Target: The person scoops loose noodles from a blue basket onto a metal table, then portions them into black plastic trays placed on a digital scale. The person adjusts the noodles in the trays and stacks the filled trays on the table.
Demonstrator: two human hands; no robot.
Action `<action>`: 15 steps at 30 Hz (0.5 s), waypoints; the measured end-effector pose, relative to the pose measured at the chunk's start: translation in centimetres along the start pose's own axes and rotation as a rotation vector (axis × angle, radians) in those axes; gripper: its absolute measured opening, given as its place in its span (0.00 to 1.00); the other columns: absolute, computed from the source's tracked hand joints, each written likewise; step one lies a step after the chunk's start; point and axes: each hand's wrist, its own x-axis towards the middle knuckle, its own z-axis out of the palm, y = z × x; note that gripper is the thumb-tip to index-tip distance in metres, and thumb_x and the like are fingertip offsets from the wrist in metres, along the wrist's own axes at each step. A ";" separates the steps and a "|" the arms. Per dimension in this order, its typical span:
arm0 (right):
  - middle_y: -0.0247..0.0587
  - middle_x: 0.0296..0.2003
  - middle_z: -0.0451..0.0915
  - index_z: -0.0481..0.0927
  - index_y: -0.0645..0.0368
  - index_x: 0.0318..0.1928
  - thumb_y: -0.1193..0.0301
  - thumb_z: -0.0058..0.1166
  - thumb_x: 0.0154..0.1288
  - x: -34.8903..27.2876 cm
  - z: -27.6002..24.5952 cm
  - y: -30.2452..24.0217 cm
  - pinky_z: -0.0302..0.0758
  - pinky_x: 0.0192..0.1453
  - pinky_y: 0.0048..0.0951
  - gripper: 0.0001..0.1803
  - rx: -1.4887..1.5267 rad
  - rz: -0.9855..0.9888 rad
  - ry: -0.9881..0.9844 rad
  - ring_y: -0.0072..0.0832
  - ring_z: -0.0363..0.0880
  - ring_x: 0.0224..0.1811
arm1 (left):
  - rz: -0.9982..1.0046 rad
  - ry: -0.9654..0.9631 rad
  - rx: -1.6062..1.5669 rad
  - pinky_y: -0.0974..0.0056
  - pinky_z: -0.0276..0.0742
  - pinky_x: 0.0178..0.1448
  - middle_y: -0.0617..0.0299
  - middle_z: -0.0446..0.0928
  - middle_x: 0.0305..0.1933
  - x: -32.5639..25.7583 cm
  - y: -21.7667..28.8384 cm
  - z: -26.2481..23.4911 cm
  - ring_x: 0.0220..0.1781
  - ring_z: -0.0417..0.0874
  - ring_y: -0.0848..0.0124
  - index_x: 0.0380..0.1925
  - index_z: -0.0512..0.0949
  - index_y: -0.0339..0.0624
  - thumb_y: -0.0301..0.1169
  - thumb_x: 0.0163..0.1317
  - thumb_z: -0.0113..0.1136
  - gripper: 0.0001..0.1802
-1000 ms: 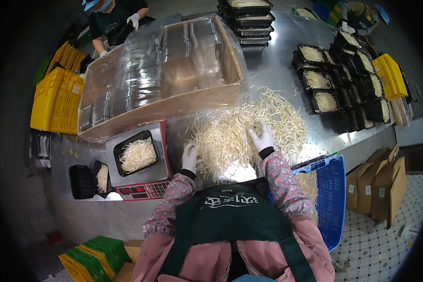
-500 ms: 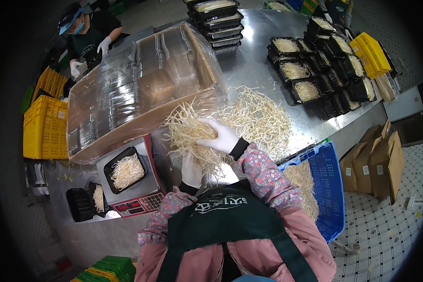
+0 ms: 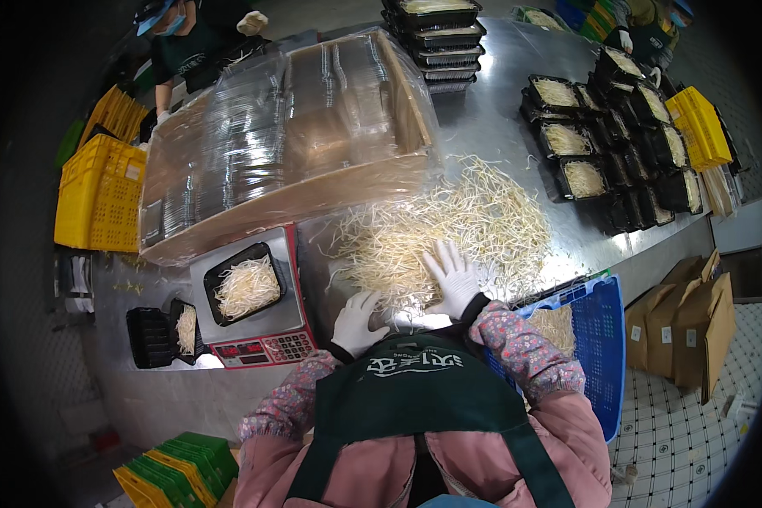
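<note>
Both my hands wear white gloves and rest at the near edge of a loose heap of bean sprouts (image 3: 483, 212) spread on the metal table. My left hand (image 3: 360, 324) lies by the heap's near left side, fingers stretched out. On the sprouts' near side, my right hand (image 3: 454, 279) is spread with fingers apart, touching them. Neither hand grips anything. Left of my hands, a black tray of sprouts (image 3: 247, 286) sits on a red-framed scale (image 3: 293, 311). Beside the scale are empty-looking black trays (image 3: 151, 337) and a small tray with some sprouts (image 3: 186, 328).
A carton of clear plastic lids (image 3: 288, 195) stands beyond the scale. Filled black trays are stacked at the back (image 3: 440, 51) and right (image 3: 584, 178). A blue crate (image 3: 599, 356) with sprouts is at my right. Two co-workers stand across the table; yellow crates (image 3: 102, 195) are at left.
The bunch of sprouts that was between my hands is now down on the heap. My hands have opened and spread apart. The view has shifted, and the far-left co-worker's hands have moved.
</note>
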 end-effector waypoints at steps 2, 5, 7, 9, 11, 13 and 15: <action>0.56 0.73 0.39 0.43 0.45 0.74 0.48 0.75 0.31 1.2 0.4 -1.4 0.48 0.68 0.67 0.71 -0.100 0.001 -0.064 0.56 0.38 0.75 | 0.016 0.007 0.251 0.47 0.64 0.65 0.51 0.52 0.73 2.6 1.2 -1.1 0.72 0.55 0.51 0.69 0.54 0.50 0.48 0.40 0.74 0.56; 0.55 0.73 0.38 0.39 0.44 0.74 0.53 0.77 0.29 5.1 -1.3 -0.5 0.55 0.66 0.65 0.73 -0.138 0.070 -0.109 0.56 0.43 0.74 | -0.043 -0.012 0.382 0.37 0.62 0.63 0.50 0.43 0.75 7.9 0.8 -2.9 0.73 0.49 0.45 0.72 0.44 0.52 0.51 0.36 0.76 0.66; 0.54 0.73 0.38 0.39 0.45 0.74 0.55 0.78 0.28 7.6 -2.2 0.5 0.63 0.63 0.62 0.74 -0.133 0.112 -0.198 0.54 0.52 0.71 | -0.145 -0.128 0.401 0.41 0.65 0.63 0.48 0.47 0.74 10.9 1.7 -5.1 0.72 0.53 0.46 0.72 0.45 0.50 0.48 0.39 0.75 0.64; 0.56 0.66 0.58 0.48 0.49 0.72 0.64 0.70 0.40 8.8 -1.4 1.9 0.73 0.56 0.49 0.59 -0.099 0.082 -0.133 0.48 0.67 0.62 | -0.200 -0.143 0.300 0.47 0.68 0.63 0.46 0.53 0.71 13.4 1.2 -5.5 0.70 0.59 0.48 0.72 0.46 0.49 0.45 0.41 0.74 0.61; 0.57 0.60 0.67 0.53 0.50 0.70 0.67 0.66 0.45 10.0 -0.7 2.6 0.75 0.54 0.42 0.51 -0.017 0.113 -0.119 0.47 0.72 0.57 | -0.231 -0.058 0.084 0.53 0.71 0.62 0.43 0.61 0.68 15.0 -0.8 -4.7 0.65 0.68 0.50 0.71 0.49 0.48 0.40 0.42 0.73 0.57; 0.51 0.49 0.76 0.66 0.53 0.63 0.72 0.56 0.49 9.5 -0.7 3.2 0.76 0.50 0.41 0.36 -0.008 0.064 -0.024 0.43 0.77 0.52 | -0.180 -0.045 0.117 0.58 0.73 0.59 0.47 0.74 0.56 14.5 -0.8 -5.0 0.55 0.77 0.52 0.64 0.63 0.44 0.36 0.49 0.67 0.40; 0.49 0.47 0.77 0.69 0.53 0.60 0.70 0.56 0.49 9.0 -1.1 4.2 0.76 0.49 0.41 0.33 0.010 0.019 0.017 0.43 0.78 0.50 | -0.106 0.086 0.094 0.56 0.74 0.58 0.50 0.77 0.53 13.2 -0.5 -5.0 0.53 0.78 0.52 0.58 0.70 0.44 0.36 0.51 0.65 0.31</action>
